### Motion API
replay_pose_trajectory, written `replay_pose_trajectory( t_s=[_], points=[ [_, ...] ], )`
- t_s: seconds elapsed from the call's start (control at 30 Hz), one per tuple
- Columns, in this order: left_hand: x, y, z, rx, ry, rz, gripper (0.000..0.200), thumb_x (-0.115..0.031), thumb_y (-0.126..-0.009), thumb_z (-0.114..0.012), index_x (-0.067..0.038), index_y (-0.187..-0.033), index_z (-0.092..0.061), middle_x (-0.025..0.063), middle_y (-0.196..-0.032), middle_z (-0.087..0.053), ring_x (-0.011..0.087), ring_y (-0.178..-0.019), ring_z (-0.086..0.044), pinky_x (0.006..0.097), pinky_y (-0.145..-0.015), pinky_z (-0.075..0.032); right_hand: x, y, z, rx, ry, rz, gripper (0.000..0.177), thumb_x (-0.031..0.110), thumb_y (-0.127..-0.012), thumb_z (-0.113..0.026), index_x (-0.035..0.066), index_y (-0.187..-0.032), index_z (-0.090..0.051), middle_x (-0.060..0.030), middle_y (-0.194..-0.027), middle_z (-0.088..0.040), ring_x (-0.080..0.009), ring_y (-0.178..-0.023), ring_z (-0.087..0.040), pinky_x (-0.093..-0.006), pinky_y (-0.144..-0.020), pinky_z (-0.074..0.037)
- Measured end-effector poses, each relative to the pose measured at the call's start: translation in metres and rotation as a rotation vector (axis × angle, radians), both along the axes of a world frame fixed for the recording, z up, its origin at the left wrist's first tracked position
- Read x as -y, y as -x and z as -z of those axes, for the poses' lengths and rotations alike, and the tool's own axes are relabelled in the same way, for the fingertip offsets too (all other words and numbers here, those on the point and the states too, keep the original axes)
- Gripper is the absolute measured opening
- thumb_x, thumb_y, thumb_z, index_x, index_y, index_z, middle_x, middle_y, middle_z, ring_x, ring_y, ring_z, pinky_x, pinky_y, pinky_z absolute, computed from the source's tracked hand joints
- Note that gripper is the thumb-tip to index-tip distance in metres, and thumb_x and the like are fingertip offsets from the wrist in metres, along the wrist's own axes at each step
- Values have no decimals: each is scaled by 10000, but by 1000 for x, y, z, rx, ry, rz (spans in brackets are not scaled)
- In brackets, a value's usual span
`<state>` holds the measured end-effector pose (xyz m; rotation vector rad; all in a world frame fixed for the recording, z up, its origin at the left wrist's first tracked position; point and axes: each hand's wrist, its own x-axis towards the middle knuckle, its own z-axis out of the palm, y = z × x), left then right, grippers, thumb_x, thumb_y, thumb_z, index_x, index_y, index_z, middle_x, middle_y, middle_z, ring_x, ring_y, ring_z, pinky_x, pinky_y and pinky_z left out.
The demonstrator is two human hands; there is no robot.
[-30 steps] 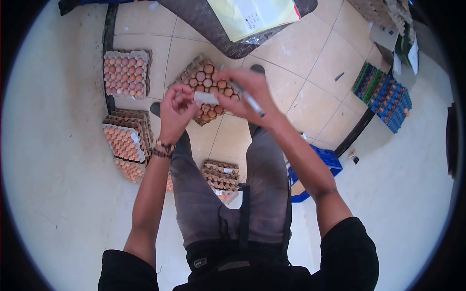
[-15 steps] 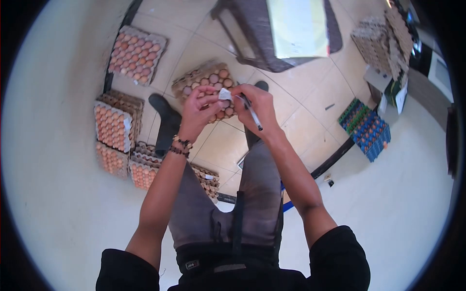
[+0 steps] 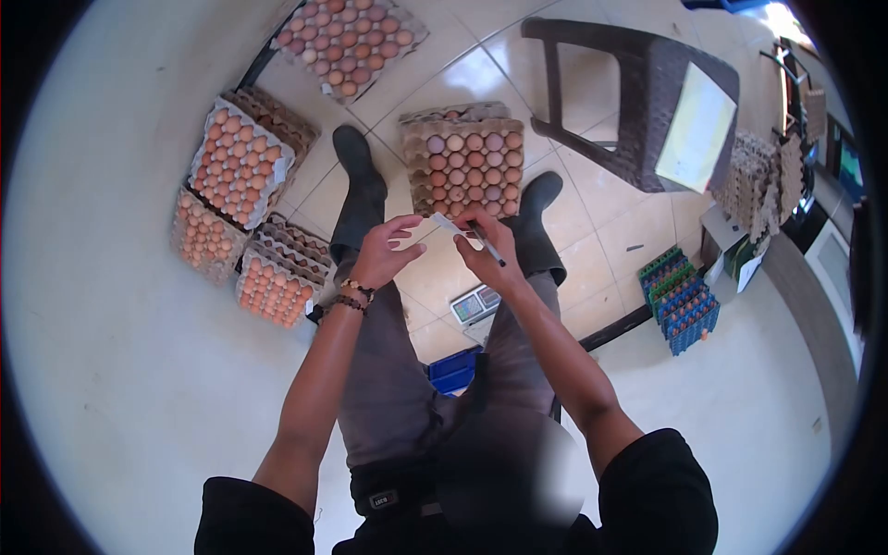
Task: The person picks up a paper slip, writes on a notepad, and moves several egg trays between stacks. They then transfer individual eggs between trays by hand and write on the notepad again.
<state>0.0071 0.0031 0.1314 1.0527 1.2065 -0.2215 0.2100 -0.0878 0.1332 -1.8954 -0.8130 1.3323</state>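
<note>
Around the two hands, egg trays take up much of the room. Directly ahead, between the boots (image 3: 358, 176), sits a stack of egg trays (image 3: 467, 128), its top one set with rows of brown eggs (image 3: 474, 159). The hands hang over the near edge of it. The right hand (image 3: 483, 259) grips a pen (image 3: 491, 248), and the small white slip (image 3: 446, 222) sits at its fingertips, just in front of the near eggs in this view. The left hand (image 3: 381, 257) has its fingers spread from the thumb, close to the slip; whether one fingertip touches it, I cannot tell.

Off to the left, a full tray (image 3: 416, 39) lies farthest forward, with a taller stack (image 3: 287, 120) and more egg stacks (image 3: 310, 252) nearer. Forward and right stands a brown stool (image 3: 638, 102) carrying a yellowish sheet (image 3: 696, 129); past it are piled cartons (image 3: 745, 185), and nearer, blue and green trays (image 3: 673, 277).

Between the legs, a device with a small display (image 3: 474, 303) and a blue crate (image 3: 453, 370) show partly. Underneath runs a floor (image 3: 592, 227) of glossy cream tiles, crossed by thin grout lines and edged on the right by a dark strip (image 3: 615, 328).
</note>
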Motion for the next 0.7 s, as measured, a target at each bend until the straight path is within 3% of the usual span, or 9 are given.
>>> replay_pose_trajectory(
  t_s=[0.17, 0.2, 0.33, 0.47, 0.53, 0.63, 0.7],
  points=[
    [0, 39, 49, -155, -55, -90, 451, -121, -807, -774, -52, -1220, -609, 52, -1152, -674, 168, -1024, -630, 312, -886, -513, 16, 57, 81, 206, 79, 114, 212, 74, -807, -677, 65, -1005, -602, -146, -855, -678, -305, -725, -667, -387, -662, -509],
    [-1, 42, 56, -172, -50, -110, 440, -119, -809, -772, -50, -1212, -608, 55, -1142, -677, 167, -1012, -634, 310, -884, -513, 28, 76, 116, 187, 61, 269, 186, 76, -813, -677, 59, -980, -598, -144, -783, -649, -295, -663, -638, -384, -619, -493],
    [-7, 56, 81, -98, -64, -143, 438, -182, -796, -765, -56, -1184, -606, 89, -1092, -703, 220, -970, -675, 352, -852, -531, 4, 100, 160, 370, 237, 271, 130, 62, -831, -665, 42, -933, -588, -128, -678, -579, -274, -593, -584, -369, -572, -463],
    [-31, 80, 95, -157, 22, 108, 430, -192, -800, -761, -43, -1169, -596, 136, -1067, -701, 254, -950, -680, 368, -845, -540, 7, 132, 234, 480, 125, 285, 116, 67, -855, -655, 47, -913, -556, -108, -695, -569, -250, -590, -561, -358, -562, -446],
    [-51, 79, 103, -151, -41, 26, 432, -194, -797, -762, -39, -1163, -594, 139, -1060, -703, 254, -945, -680, 364, -840, -540, -7, 138, 243, 548, 129, 220, 134, 102, -876, -660, 74, -908, -533, -68, -699, -554, -201, -607, -537, -334, -560, -434],
    [-75, 83, 108, -185, -96, -66, 431, -198, -794, -763, -36, -1155, -594, 137, -1052, -705, 256, -939, -680, 362, -833, -538, -8, 152, 277, 576, 215, 288, 137, 101, -877, -659, 71, -902, -528, -76, -707, -552, -213, -614, -543, -342, -567, -441],
    [-84, 87, 111, -211, -98, -84, 425, -196, -793, -763, -37, -1149, -596, 134, -1048, -706, 255, -935, -681, 360, -827, -538, -10, 158, 284, 641, 232, 227, 127, 104, -860, -668, 65, -911, -558, -104, -753, -582, -274, -649, -575, -385, -586, -460]
  ],
)
